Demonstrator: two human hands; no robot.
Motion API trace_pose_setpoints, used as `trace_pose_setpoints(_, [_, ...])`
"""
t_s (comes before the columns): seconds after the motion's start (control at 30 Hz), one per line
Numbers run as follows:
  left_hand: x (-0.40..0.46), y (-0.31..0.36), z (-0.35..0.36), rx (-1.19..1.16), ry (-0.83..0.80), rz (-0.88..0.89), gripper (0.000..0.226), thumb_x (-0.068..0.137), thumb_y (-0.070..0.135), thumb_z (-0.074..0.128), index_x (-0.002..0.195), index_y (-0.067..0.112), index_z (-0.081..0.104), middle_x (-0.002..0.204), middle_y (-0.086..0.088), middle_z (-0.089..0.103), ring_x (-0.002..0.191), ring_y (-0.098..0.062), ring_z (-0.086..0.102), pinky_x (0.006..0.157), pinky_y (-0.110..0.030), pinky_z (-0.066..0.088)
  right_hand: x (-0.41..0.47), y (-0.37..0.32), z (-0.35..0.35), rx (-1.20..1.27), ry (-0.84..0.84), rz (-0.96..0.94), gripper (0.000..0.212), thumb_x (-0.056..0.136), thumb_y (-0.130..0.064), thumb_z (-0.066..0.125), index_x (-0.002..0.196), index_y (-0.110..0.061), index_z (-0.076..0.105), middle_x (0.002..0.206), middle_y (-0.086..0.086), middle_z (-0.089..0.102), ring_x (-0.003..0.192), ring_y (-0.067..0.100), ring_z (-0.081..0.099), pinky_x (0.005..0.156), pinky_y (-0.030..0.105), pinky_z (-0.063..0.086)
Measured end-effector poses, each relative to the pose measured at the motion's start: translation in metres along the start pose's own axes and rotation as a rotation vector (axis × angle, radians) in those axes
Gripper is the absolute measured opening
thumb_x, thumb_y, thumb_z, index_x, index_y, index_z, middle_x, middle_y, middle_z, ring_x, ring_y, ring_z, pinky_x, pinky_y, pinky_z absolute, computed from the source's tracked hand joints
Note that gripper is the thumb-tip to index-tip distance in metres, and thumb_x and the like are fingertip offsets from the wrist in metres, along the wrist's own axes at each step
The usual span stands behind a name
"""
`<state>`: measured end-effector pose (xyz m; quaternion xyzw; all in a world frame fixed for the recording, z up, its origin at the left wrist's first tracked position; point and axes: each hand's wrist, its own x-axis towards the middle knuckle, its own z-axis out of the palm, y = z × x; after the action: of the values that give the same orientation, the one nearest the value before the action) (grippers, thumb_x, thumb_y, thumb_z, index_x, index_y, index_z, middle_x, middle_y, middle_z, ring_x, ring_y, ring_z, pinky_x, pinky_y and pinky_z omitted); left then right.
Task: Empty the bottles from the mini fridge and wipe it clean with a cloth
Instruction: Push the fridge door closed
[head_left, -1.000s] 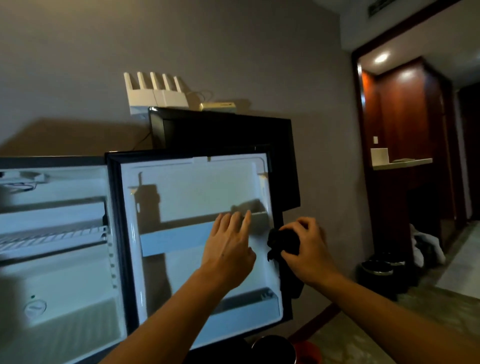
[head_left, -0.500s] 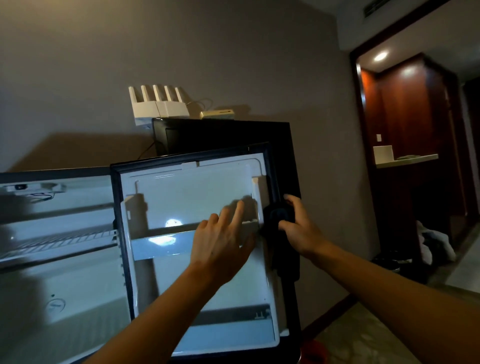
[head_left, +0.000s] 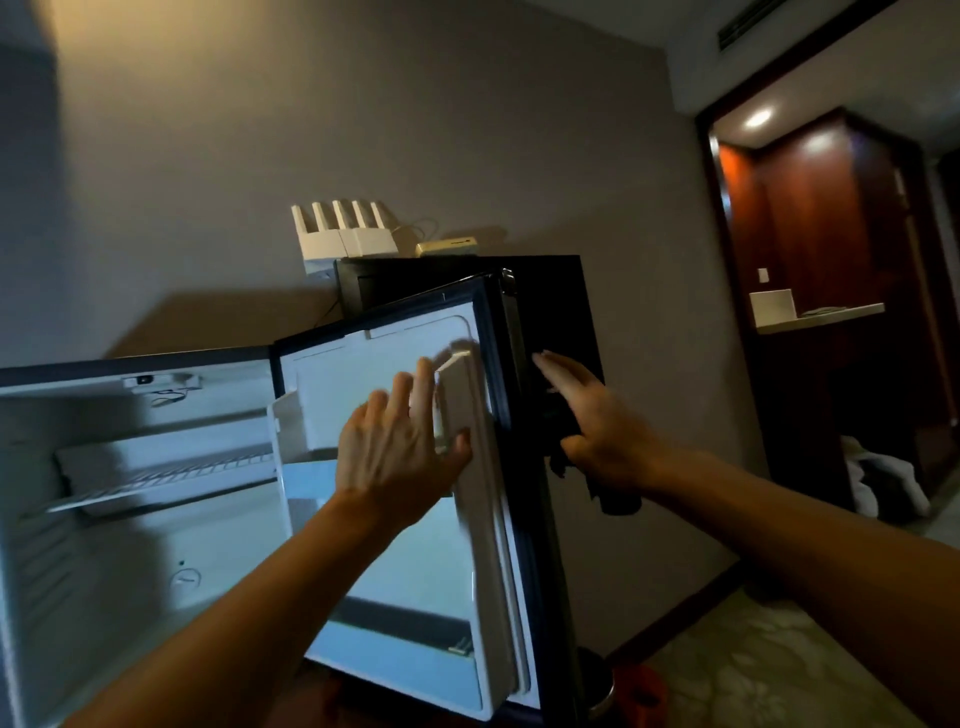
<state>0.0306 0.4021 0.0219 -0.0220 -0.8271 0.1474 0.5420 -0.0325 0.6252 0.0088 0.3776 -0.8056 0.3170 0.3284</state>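
The fridge door (head_left: 415, 545) stood half open, its long edge upright between the 2 hands. The left hand (head_left: 400, 441) lay flat on its inner side; the right hand (head_left: 597, 421) pressed the dark cloth (head_left: 563, 415) with straight fingers on the outer side, nearer to the edge.

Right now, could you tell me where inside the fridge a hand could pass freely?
The fridge is bare below the wire shelf and above it. It is crowded at the door: the left hand lies on its lining, the right hand presses the cloth to its edge.
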Motion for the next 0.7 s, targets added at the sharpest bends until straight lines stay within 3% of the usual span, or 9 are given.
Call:
trace_pose_setpoints(0.07, [-0.003,-0.005,-0.017,0.009,0.132,0.167,0.074,0.088,0.046,0.045,0.148,0.006,0.027,0.145,-0.019,0.042,0.132,-0.036,0.041,0.106,-0.047,0.038,-0.001,-0.012,0.000,-0.086,-0.062,-0.122,0.092,0.078,-0.003,0.053,0.157,-0.020,0.009,0.164,-0.002,0.002,0.145,0.027,0.026,0.113,0.038,0.036])
trace_pose_setpoints(0.1, [-0.004,-0.007,-0.023,0.012,0.151,0.275,0.071,0.089,0.041,0.044,0.149,0.007,0.027,0.152,-0.020,0.033,0.141,-0.037,0.030,0.113,-0.051,0.030,-0.002,-0.016,-0.001,-0.134,-0.087,-0.180,0.094,0.078,-0.002,0.055,0.157,-0.022,0.006,0.164,-0.003,-0.004,0.141,0.028,0.033,0.106,0.037,0.043])
trace_pose_setpoints(0.17, [-0.007,-0.009,-0.035,0.026,0.130,0.481,0.066,0.091,0.038,0.043,0.149,0.011,0.029,0.156,-0.016,0.026,0.146,-0.034,0.020,0.118,-0.051,0.020,-0.006,-0.021,-0.007,-0.238,-0.128,-0.323,0.101,0.081,-0.002,0.062,0.156,-0.026,-0.002,0.163,-0.004,-0.012,0.124,0.023,0.051,0.087,0.019,0.050])
trace_pose_setpoints(0.23, [-0.010,-0.013,-0.043,0.047,0.090,0.610,0.065,0.091,0.040,0.046,0.149,0.014,0.033,0.156,-0.012,0.029,0.146,-0.032,0.020,0.119,-0.048,0.017,-0.010,-0.026,-0.014,-0.324,-0.136,-0.473,0.107,0.083,-0.003,0.066,0.154,-0.032,-0.009,0.163,-0.002,-0.015,0.127,0.023,0.048,0.085,0.019,0.051])
trace_pose_setpoints(0.33, [-0.013,-0.024,-0.056,0.050,0.058,0.586,0.068,0.091,0.043,0.047,0.150,0.015,0.031,0.157,-0.010,0.027,0.147,-0.028,0.017,0.120,-0.047,0.018,-0.008,-0.038,-0.017,-0.441,-0.115,-0.574,0.107,0.087,-0.004,0.063,0.152,-0.041,-0.013,0.163,-0.003,-0.012,0.144,0.029,0.027,0.100,0.039,0.049])
trace_pose_setpoints(0.5, [-0.013,-0.050,-0.085,0.104,0.074,0.522,0.066,0.095,0.047,0.041,0.147,0.008,0.037,0.155,-0.011,0.030,0.148,-0.025,0.017,0.120,-0.046,0.017,-0.006,-0.070,-0.003,-0.470,-0.070,-0.696,0.093,0.084,-0.004,0.056,0.156,-0.024,0.000,0.164,0.006,-0.007,0.149,0.028,0.013,0.108,0.037,0.043])
trace_pose_setpoints(0.6, [-0.019,-0.066,-0.100,0.160,0.083,0.532,0.065,0.094,0.048,0.039,0.143,0.006,0.044,0.152,-0.012,0.037,0.146,-0.027,0.024,0.119,-0.046,0.020,0.003,-0.087,0.022,-0.315,0.023,-0.619,0.093,0.081,-0.003,0.063,0.156,-0.012,0.008,0.163,0.014,0.005,0.140,0.031,0.036,0.108,0.031,0.041])
trace_pose_setpoints(0.7, [-0.026,-0.080,-0.111,0.219,0.098,0.521,0.065,0.091,0.049,0.046,0.139,0.007,0.050,0.149,-0.012,0.042,0.143,-0.029,0.030,0.117,-0.047,0.024,0.018,-0.104,0.056,-0.204,0.045,-0.609,0.109,0.076,0.000,0.074,0.156,-0.010,0.000,0.162,0.015,0.006,0.123,0.028,0.052,0.098,0.026,0.048])
